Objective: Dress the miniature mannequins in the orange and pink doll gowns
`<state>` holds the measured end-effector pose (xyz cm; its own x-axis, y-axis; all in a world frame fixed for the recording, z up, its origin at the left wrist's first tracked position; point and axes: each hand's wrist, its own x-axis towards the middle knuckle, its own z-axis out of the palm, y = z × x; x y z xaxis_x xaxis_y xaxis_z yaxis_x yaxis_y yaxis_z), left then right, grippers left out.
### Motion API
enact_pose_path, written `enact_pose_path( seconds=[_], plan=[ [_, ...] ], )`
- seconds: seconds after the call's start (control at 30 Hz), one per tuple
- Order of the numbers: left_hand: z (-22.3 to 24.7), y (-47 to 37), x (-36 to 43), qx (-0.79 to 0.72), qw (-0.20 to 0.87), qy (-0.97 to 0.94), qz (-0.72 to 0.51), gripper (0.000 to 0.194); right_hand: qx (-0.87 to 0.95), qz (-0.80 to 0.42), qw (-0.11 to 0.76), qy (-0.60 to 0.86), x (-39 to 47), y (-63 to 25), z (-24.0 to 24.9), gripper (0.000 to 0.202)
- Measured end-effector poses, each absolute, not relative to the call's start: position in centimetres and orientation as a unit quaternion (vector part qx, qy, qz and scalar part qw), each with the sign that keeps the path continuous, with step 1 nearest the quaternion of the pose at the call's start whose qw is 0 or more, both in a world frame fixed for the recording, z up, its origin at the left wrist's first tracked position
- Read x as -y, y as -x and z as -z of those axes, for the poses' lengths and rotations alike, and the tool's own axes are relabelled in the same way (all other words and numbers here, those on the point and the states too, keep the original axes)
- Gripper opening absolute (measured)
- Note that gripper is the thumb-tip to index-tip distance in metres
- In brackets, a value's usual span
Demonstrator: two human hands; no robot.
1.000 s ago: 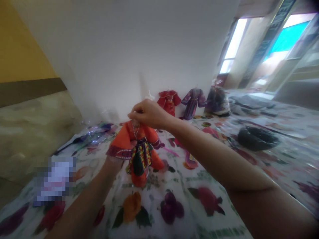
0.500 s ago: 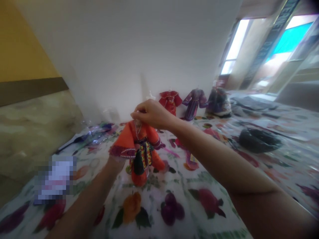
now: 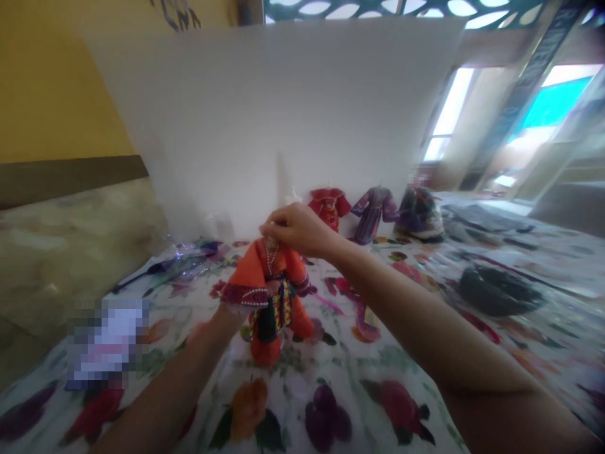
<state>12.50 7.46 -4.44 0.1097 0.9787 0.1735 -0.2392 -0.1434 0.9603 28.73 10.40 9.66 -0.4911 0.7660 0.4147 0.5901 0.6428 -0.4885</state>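
Observation:
An orange doll's dress (image 3: 248,272) with beaded, dark red cuffs and a patterned sash stands upright in front of me, over the table. At its neckline, my right hand (image 3: 297,228) is closed in a pinch on the top; what lies between its fingertips is too blurred to make out. My left hand (image 3: 273,287) reaches up from below and holds the dress at the waist; the sleeve and cloth hide most of it. Behind the dress, a small white stand (image 3: 293,196) rises near the white board.
A red doll's dress (image 3: 329,205) and a purple one (image 3: 373,213) stand against the white board (image 3: 212,113). Dark goods in clear plastic (image 3: 501,290) lie at right. A blurred-out flat item (image 3: 111,343) and plastic-wrapped things (image 3: 184,258) are at left on the fruit-patterned tablecloth (image 3: 283,403).
The view has tilted upward, so the board's top edge now shows. Both hands keep their hold on the orange dress, which sits slightly lower and farther right in view.

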Motion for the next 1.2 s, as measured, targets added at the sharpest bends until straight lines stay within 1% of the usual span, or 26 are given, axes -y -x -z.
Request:
enact_pose_path(
  seconds=[0.07, 0.2, 0.23, 0.3, 0.33, 0.4, 0.43, 0.5, 0.53, 0.6, 0.67, 0.7, 0.83, 0.9, 1.0, 1.03, 1.1, 1.2],
  plan=[
    [4.3, -11.8, -6.7, -0.375, 0.541, -0.521, -0.544, 0.064, 0.852, -0.133, 0.315, 0.397, -10.5, -29.0, -9.7, 0.028],
    [4.0, -8.6, -6.6, -0.392, 0.503, -0.568, -0.521, 0.054, 0.861, -0.138, 0.309, 0.379, -10.8, -29.5, -9.9, 0.037],
    [3.8, -7.5, -7.0, -0.375, 0.505, -0.585, -0.512, 0.054, 0.863, -0.146, 0.301, 0.377, -10.9, -29.6, -10.1, 0.038],
    [3.0, -5.2, -7.8, -0.349, 0.541, -0.605, -0.468, 0.061, 0.865, -0.164, 0.287, 0.378, -10.9, -29.8, -10.3, 0.039],
    [2.5, -4.2, -8.2, -0.347, 0.552, -0.588, -0.479, 0.059, 0.865, -0.172, 0.28, 0.379, -11.0, -29.8, -10.4, 0.039],
    [1.2, -2.9, -8.8, -0.341, 0.523, -0.533, -0.572, 0.046, 0.867, -0.181, 0.271, 0.377, -10.9, -29.8, -10.5, 0.038],
    [0.6, -2.7, -9.0, -0.329, 0.512, -0.51, -0.608, 0.043, 0.868, -0.184, 0.271, 0.373, -10.9, -29.8, -10.5, 0.037],
    [-0.8, -3.3, -9.0, -0.322, 0.493, -0.507, -0.63, 0.037, 0.872, -0.186, 0.276, 0.359, -11.0, -29.6, -10.5, 0.035],
    [-1.5, -4.0, -8.9, -0.326, 0.479, -0.53, -0.619, 0.037, 0.874, -0.183, 0.281, 0.352, -11.0, -29.4, -10.4, 0.034],
    [-2.7, -5.8, -8.6, -0.339, 0.44, -0.615, -0.559, 0.041, 0.874, -0.171, 0.295, 0.345, -11.0, -29.2, -10.4, 0.031],
    [-3.6, -7.6, -8.5, -0.328, 0.448, -0.652, -0.516, 0.048, 0.869, -0.16, 0.311, 0.35, -10.9, -29.1, -10.3, 0.03],
    [-4.0, -8.3, -8.5, -0.325, 0.425, -0.685, -0.495, 0.05, 0.865, -0.157, 0.321, 0.353, -10.7, -29.1, -10.3, 0.031],
    [-4.4, -9.5, -8.8, -0.323, 0.37, -0.741, -0.458, 0.048, 0.852, -0.167, 0.351, 0.351, -9.2, -30.2, -9.5, 0.034],
    [-4.2, -9.4, -9.0, -0.321, 0.364, -0.746, -0.456, 0.048, 0.856, -0.175, 0.331, 0.355, -8.4, -31.0, -8.7, 0.042],
    [-3.7, -9.1, -9.2, -0.345, 0.344, -0.747, -0.452, 0.052, 0.863, -0.186, 0.275, 0.382, -7.7, -31.6, -7.5, 0.061],
    [-3.5, -9.0, -9.2, -0.356, 0.337, -0.745, -0.452, 0.053, 0.862, -0.19, 0.264, 0.389, -7.7, -31.6, -7.2, 0.063],
    [-3.3, -9.0, -9.1, -0.368, 0.324, -0.742, -0.457, 0.054, 0.861, -0.194, 0.261, 0.392, -7.7, -31.5, -6.8, 0.055],
    [-2.8, -8.9, -9.0, -0.369, 0.307, -0.741, -0.469, 0.055, 0.867, -0.186, 0.269, 0.376, -8.1, -31.0, -6.6, 0.035]
  ],
)
